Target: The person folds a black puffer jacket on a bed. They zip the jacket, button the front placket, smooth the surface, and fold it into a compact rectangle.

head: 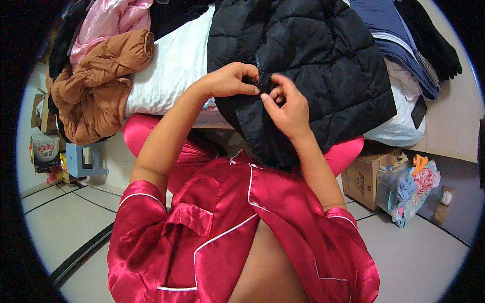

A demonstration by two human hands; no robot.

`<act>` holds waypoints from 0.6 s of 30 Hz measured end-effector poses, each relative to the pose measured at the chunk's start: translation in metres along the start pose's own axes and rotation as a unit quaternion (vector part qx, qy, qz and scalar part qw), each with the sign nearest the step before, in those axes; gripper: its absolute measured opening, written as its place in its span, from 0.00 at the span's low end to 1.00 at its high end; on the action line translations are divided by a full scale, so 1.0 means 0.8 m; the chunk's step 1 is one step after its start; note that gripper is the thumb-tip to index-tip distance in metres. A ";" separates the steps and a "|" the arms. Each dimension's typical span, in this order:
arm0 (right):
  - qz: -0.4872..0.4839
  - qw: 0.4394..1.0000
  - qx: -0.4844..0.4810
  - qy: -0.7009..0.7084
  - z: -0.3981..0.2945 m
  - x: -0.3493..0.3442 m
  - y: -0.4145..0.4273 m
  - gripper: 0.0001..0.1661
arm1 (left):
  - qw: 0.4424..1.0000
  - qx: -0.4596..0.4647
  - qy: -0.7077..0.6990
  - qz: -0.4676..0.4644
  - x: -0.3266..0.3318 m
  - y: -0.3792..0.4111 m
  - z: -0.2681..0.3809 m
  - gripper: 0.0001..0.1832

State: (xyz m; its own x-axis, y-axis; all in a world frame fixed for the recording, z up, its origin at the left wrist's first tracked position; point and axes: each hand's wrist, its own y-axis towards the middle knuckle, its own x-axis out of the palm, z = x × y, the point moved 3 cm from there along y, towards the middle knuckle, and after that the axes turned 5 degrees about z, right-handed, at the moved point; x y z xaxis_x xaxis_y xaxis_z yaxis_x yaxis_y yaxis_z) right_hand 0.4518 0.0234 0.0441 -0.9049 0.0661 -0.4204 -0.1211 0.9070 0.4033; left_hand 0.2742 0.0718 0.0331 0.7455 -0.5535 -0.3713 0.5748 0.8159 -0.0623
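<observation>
A black quilted padded jacket point(322, 79) lies over the edge of the bed and hangs down onto my lap. Along its middle runs a zipper point(258, 64), partly lost in the dark folds. My left hand point(233, 81) pinches the jacket at the zipper's lower end between thumb and forefinger. Just right of it, my right hand point(288, 104) grips the same spot with thumb and bent fingers, its index fingertip slightly blurred. The small piece between my fingertips is too dark to make out.
Beneath the jacket is a white sheet point(170, 64). A brown padded jacket point(102, 83) and pink clothing point(113, 22) lie left; navy clothes point(382, 22) lie right. On the floor are a blue plastic stool point(75, 161), a cardboard box point(360, 181) and a clear bag of cloth items point(407, 191).
</observation>
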 end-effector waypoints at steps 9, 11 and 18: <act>-0.130 0.987 -0.084 -0.041 0.006 -0.008 0.030 0.10 | 0.977 0.078 0.199 0.003 0.002 -0.002 0.020 0.17; -0.127 0.985 -0.114 -0.014 -0.001 -0.007 0.028 0.06 | 0.977 0.084 0.194 0.012 0.005 -0.003 0.013 0.17; -0.071 0.985 -0.157 0.026 -0.016 -0.007 0.025 0.08 | 0.961 0.122 0.201 0.145 0.016 -0.007 0.013 0.18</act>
State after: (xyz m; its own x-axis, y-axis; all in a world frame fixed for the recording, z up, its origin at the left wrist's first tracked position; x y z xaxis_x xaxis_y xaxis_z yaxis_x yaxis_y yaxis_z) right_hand 0.4490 0.0358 0.0647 -0.8887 -0.0812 -0.4512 -0.3607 0.7314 0.5788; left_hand 0.2843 0.0585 0.0385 0.7233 -0.1599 -0.6717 0.4621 0.8350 0.2988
